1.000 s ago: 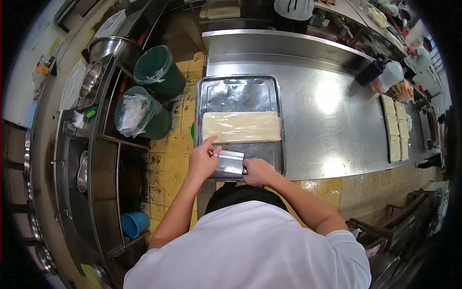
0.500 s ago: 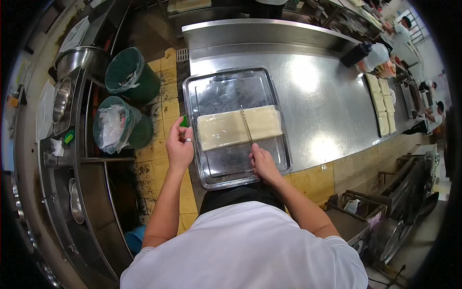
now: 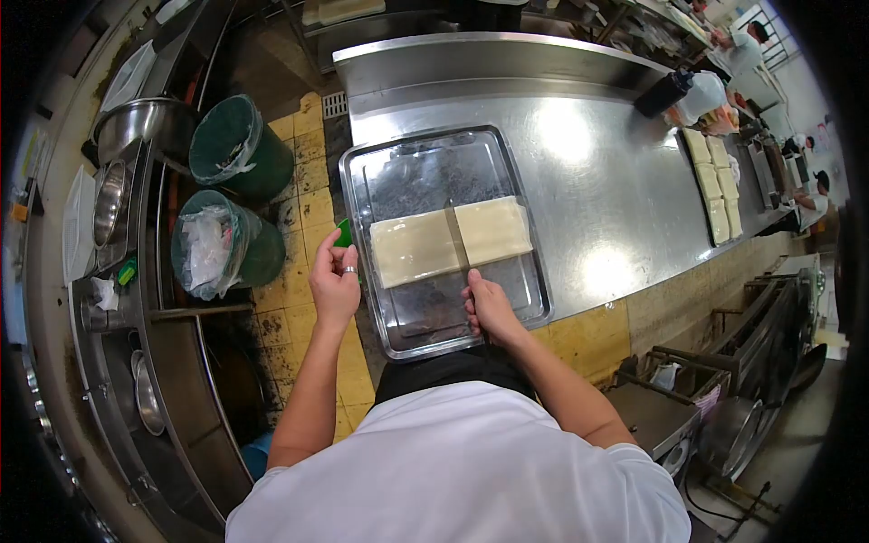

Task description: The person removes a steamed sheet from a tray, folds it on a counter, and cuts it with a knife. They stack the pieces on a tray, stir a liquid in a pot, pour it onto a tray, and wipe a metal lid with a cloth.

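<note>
A large metal tray (image 3: 425, 330) holds a pale, flat, smooth dough slab (image 3: 412, 252). A long-bladed knife (image 3: 457, 237) lies across the slab, dividing its surface into a longer left part and a shorter right piece (image 3: 493, 229). Closed round the knife's handle end is my right hand (image 3: 493, 308), over the tray's near side. My left hand (image 3: 335, 285), with a ring on one finger, is at the tray's left edge. Its curled fingers are around a green plastic piece (image 3: 343, 233), mostly hidden behind the hand.
Under the tray is a steel table (image 3: 579, 208) with a raised back edge. At its right end stand a dark bottle (image 3: 665, 93) and a tray of pale blocks (image 3: 713, 185). Two green bins (image 3: 240, 149) and a shelf unit with metal bowls are at left. People work far right.
The knife blade's far end has shifted slightly left and toward me along the slab. My left hand has come slightly nearer to me, and more of the green piece shows.
</note>
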Action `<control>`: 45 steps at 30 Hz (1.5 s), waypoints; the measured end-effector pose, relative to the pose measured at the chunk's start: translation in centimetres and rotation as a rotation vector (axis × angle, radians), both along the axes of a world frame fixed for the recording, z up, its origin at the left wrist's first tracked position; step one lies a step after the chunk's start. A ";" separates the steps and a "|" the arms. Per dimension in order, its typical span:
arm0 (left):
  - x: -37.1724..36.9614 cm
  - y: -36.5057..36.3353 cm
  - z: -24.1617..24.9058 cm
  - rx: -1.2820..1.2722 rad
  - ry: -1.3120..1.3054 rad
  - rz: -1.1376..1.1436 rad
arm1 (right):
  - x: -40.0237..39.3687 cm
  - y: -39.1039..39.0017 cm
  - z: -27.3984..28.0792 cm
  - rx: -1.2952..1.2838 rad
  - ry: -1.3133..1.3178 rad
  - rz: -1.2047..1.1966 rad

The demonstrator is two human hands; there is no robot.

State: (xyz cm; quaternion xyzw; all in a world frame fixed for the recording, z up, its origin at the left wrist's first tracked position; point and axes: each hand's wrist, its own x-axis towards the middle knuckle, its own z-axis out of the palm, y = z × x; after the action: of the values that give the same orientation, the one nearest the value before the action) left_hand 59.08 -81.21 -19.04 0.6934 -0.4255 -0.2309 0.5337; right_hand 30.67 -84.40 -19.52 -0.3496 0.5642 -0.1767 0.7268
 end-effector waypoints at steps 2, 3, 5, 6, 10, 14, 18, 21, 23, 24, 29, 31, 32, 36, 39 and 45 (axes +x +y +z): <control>0.0 0.0 0.3 0.008 -0.003 0.003 | 0.0 0.1 -0.1 -0.009 -0.005 0.003; -0.1 -0.1 0.5 0.013 -0.004 0.004 | 0.1 0.1 -0.1 -0.013 -0.007 0.003; -0.2 -0.2 0.6 0.019 0.005 0.004 | 0.2 0.0 -0.2 -0.007 -0.004 0.000; -0.2 -0.2 0.7 0.021 0.010 0.003 | 0.3 0.0 -0.3 -0.005 -0.002 -0.003; -0.4 -0.4 0.4 0.025 0.031 0.001 | 0.3 0.1 -0.2 -0.013 0.033 -0.012; -0.5 -0.6 0.3 0.029 0.051 -0.002 | 0.3 0.2 -0.8 -0.050 0.065 -0.011; -0.5 -0.7 -0.1 0.020 0.054 -0.001 | 0.3 0.2 -0.9 -0.059 0.069 -0.007; -0.5 -0.8 -0.3 0.009 0.042 -0.002 | 0.2 0.2 -1.1 -0.083 0.082 0.009; -0.6 -0.9 -0.4 0.003 0.042 -0.003 | 0.3 0.1 -1.2 -0.090 0.113 0.014; -0.6 -1.0 -0.4 0.000 0.042 -0.005 | 0.4 0.1 -1.3 -0.094 0.129 0.015; -0.6 -1.4 -0.5 0.008 0.075 0.006 | 0.3 0.2 -2.3 -0.125 0.144 0.025; -0.5 -1.6 -0.5 0.013 0.077 0.003 | 0.3 0.3 -2.5 -0.129 0.152 0.026; -0.5 -1.7 -0.5 0.018 0.069 -0.001 | 0.3 0.3 -2.5 -0.131 0.149 0.025; -0.2 -2.4 -0.3 0.035 0.049 -0.014 | 0.5 0.2 -1.9 -0.102 0.135 0.012; -0.1 -3.7 0.4 0.046 0.108 -0.012 | 0.5 0.3 -1.5 -0.095 0.107 0.006; -0.4 -7.8 1.4 0.040 0.192 -0.115 | 0.4 0.4 -1.8 -0.087 0.100 0.001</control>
State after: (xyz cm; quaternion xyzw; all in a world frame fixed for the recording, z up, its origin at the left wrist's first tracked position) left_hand 58.65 -89.05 -17.64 0.6532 -0.4068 -0.3348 0.5439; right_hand 31.05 -84.02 -21.32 -0.3897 0.5911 -0.1832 0.6820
